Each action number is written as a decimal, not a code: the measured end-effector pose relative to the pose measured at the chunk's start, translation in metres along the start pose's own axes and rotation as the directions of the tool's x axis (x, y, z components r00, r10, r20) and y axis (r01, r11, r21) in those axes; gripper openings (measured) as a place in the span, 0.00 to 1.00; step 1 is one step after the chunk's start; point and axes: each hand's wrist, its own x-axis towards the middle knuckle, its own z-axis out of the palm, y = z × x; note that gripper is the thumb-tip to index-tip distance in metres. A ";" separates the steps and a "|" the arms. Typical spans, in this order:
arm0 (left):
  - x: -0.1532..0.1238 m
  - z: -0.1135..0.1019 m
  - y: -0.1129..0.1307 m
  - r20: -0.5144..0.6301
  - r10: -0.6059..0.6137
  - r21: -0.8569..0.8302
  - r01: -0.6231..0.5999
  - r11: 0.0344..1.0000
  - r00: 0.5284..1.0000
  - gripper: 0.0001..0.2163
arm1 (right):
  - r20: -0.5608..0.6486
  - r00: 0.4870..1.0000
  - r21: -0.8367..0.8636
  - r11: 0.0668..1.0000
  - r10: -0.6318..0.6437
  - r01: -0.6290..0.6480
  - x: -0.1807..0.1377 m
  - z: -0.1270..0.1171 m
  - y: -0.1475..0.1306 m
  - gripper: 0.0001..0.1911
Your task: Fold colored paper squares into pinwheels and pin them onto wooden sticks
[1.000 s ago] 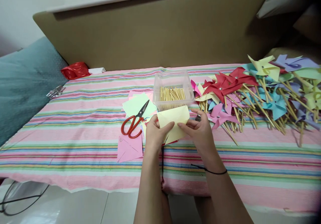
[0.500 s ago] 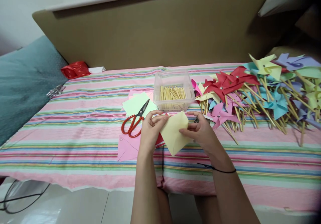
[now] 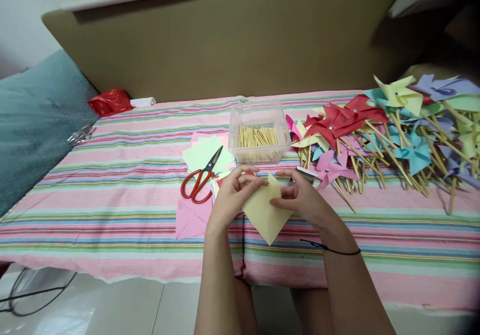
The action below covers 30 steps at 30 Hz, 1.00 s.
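Note:
A pale yellow paper square [image 3: 267, 217] is held between both hands, one corner pointing down toward me and its far edge bent up. My left hand [image 3: 237, 190] pinches its upper left side, thumb over the paper. On the right side, my right hand [image 3: 296, 195] grips it between thumb and fingers. Red-handled scissors [image 3: 201, 177] lie left of my left hand, partly on pale green sheets [image 3: 205, 152]. Below them is a pink paper square [image 3: 192, 219] with diagonal lines. Other coloured paper sits partly hidden behind my left hand.
A clear plastic box [image 3: 259, 132] of short sticks stands just beyond my hands. Finished paper pinwheels [image 3: 337, 125] on sticks are heaped at the right. A red plastic bag [image 3: 110, 102] rests at the back left, near a teal cushion [image 3: 41, 110]. Striped cloth [image 3: 123, 195] covers the seat.
The yellow paper has shifted slightly right and toward me, and its far corner now curls upward. Both hands keep hold of it. The view has tilted a little.

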 end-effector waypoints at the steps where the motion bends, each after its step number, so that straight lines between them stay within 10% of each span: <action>1: -0.001 0.000 0.000 0.005 -0.005 0.002 0.005 1.000 1.000 0.13 | 0.001 1.000 -0.004 1.000 0.002 -0.002 0.000 -0.001 0.000 0.33; 30: 0.000 -0.006 -0.004 0.206 -0.014 0.103 -0.007 0.995 0.978 0.16 | -0.065 0.998 -0.081 0.997 0.000 -0.005 -0.002 -0.004 -0.004 0.31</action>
